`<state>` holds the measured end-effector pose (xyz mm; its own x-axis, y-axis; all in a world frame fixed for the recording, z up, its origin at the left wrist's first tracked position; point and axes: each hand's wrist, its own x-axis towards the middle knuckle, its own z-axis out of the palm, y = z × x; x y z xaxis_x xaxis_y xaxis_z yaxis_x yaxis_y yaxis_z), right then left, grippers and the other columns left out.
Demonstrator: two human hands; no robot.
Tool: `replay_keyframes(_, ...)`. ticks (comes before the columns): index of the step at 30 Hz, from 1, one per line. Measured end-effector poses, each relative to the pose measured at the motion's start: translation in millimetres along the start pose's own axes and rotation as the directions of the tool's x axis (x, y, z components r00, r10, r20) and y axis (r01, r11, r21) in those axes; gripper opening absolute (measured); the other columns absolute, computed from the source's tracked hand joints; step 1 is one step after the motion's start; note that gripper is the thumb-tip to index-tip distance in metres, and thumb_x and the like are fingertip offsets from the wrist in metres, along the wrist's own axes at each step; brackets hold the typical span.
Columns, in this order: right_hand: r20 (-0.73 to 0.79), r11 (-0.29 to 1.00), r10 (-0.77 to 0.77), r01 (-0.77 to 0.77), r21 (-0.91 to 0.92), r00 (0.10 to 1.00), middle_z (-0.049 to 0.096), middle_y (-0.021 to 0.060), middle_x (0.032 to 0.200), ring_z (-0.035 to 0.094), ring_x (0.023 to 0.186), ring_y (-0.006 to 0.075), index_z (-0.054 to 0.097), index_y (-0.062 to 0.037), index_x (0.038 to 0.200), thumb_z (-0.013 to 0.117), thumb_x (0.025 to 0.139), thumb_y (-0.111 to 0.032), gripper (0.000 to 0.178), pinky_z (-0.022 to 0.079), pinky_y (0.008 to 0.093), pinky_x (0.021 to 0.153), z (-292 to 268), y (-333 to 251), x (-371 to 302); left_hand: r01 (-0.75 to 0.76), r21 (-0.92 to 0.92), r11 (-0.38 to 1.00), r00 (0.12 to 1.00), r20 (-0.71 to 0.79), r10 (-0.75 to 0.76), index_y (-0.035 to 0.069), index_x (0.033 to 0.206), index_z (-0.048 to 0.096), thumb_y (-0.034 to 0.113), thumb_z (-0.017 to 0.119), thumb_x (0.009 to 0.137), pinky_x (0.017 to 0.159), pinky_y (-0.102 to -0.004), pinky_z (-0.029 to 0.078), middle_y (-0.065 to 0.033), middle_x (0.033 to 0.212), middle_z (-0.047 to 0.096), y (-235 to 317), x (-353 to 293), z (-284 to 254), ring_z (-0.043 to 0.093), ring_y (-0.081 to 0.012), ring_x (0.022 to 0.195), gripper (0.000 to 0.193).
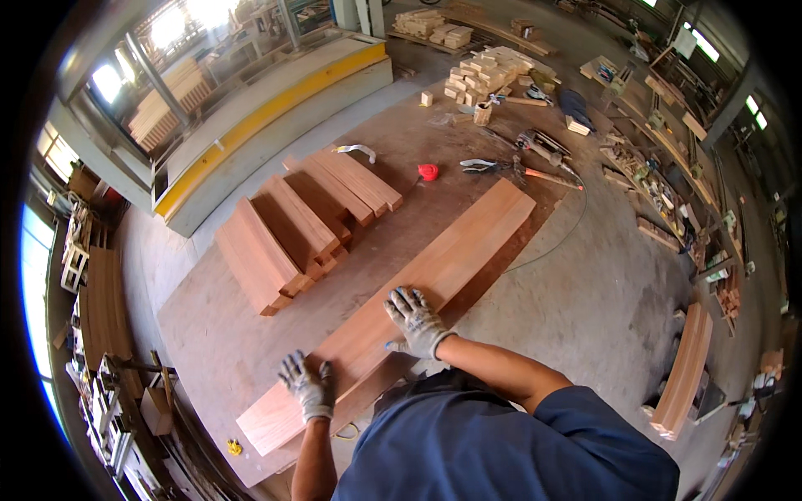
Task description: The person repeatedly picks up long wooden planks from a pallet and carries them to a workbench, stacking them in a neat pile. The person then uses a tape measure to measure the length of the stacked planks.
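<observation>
Resting open, gloved left hand and right hand touch a smooth, long plank; stained brown surface, grey floor

Left hand: gloved, palm down, fingers fanned forward, left thumb just to their right.
Right hand: gloved, palm down, ahead and right of the left fingers, right thumb apart behind its own.
Left forearm: bare, running back behind the fingers.
Right forearm: bare, slanting rightward behind its fingers.
</observation>
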<state>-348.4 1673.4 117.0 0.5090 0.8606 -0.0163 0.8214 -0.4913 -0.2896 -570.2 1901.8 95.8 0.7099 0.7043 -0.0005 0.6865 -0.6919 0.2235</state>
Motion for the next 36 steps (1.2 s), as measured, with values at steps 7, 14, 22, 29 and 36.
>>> replay_keyframes(7, 0.004, 1.0, -0.007, 0.007, -0.025, 1.0, 0.021, 0.0231, 0.159, 0.014, 0.149, 0.0389, 0.028, -0.0002, 0.151, 0.057, 0.086, -0.062, 0.094, 0.01, 0.0519, 0.12, -4.9, 22.0, -46.7, -0.269, -0.017, 0.963, 0.963, 0.0, 0.269, 0.0, 0.147, 0.034, 0.05, 0.066, 0.083, 0.119, -0.0576, 0.007, -0.028, 0.152, 0.032, 67.7, 11.3, 15.3, 0.022, -0.0443, 0.144, 0.087)
replay_keyframes(14, 0.139, 0.986, 0.078, -0.055, -0.157, 0.987, 0.018, 0.0189, 0.161, 0.014, 0.15, 0.0348, 0.021, -0.0006, 0.154, 0.058, 0.088, -0.053, 0.091, 0.015, 0.0533, 0.119, -22.9, 28.3, -69.4, -0.305, -0.021, 0.952, 0.952, 0.002, 0.305, 0.002, 0.147, 0.034, 0.049, 0.067, 0.083, 0.119, -0.0576, 0.01, -0.0277, 0.15, 0.034, 74.0, 10.1, 13.0, 0.026, -0.0451, 0.142, 0.086)
replay_keyframes(22, 0.07, 0.983, 0.048, -0.035, -0.179, 0.996, 0.023, 0.0196, 0.159, 0.016, 0.149, 0.0351, 0.027, -0.0025, 0.152, 0.059, 0.086, -0.05, 0.088, 0.018, 0.0554, 0.116, -8.4, 35.4, -79.3, -0.303, -0.011, 0.953, 0.952, -0.052, 0.302, 0.001, 0.144, 0.041, 0.041, 0.069, 0.082, 0.119, -0.0543, 0.014, -0.0246, 0.146, 0.042, 78.6, 6.8, 9.4, 0.033, -0.0409, 0.139, 0.078)
replay_keyframes(29, -0.145, 0.975, 0.222, -0.218, 0.044, 0.964, 0.04, 0.0207, 0.147, 0.037, 0.137, 0.0379, 0.039, 0.0026, 0.142, 0.063, 0.086, -0.039, 0.074, 0.032, 0.0502, 0.111, 7.6, 39.9, -113.1, -0.316, -0.01, 0.949, 0.947, -0.067, 0.315, -0.002, 0.142, 0.042, 0.042, 0.068, 0.084, 0.119, -0.0549, 0.015, -0.0256, 0.145, 0.044, 81.8, 8.3, 9.9, 0.034, -0.0419, 0.138, 0.078)
replay_keyframes(36, 0.527, 0.512, 0.71, -0.856, 0.068, 0.467, 0.064, 0.0216, 0.123, 0.059, 0.118, 0.0354, 0.063, -0.003, 0.122, 0.067, 0.078, -0.054, 0.068, 0.048, 0.0431, 0.098, 89.3, 38.3, -279.9, -0.328, -0.024, 0.944, 0.943, -0.067, 0.326, -0.002, 0.144, 0.04, 0.046, 0.065, 0.086, 0.119, -0.055, 0.011, -0.0254, 0.146, 0.042, 71.5, 8.2, 16.3, 0.032, -0.0411, 0.14, 0.079)
